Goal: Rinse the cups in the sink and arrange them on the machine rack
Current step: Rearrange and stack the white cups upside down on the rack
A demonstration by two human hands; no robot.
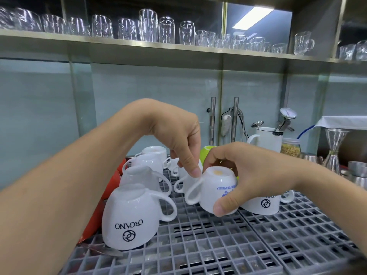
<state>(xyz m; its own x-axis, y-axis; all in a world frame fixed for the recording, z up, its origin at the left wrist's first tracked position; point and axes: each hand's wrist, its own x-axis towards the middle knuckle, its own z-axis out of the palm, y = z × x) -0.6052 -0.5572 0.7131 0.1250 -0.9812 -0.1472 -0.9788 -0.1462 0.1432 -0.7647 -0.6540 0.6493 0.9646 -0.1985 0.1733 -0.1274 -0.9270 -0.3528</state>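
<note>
A grey plastic grid rack (208, 245) fills the lower view. Several white cups stand upside down on it, the nearest a large one (129, 215) printed ORGANO at the left, with more stacked behind it (145, 175). My right hand (248, 171) grips a small white cup (216, 187) with blue lettering, held upside down just above the rack. My left hand (178, 139) reaches down from above, its fingertips touching that cup's handle and base edge. Another ORGANO cup (264, 203) sits behind my right hand, and a green cup (205, 153) shows behind my fingers.
A steel shelf (139, 44) overhead holds several upturned glasses. At the right stand a white jug (268, 137) with thermometers, a jar of grains (290, 147), a steel jigger (335, 147) and metal cups (357, 169). A red edge (111, 183) borders the rack's left.
</note>
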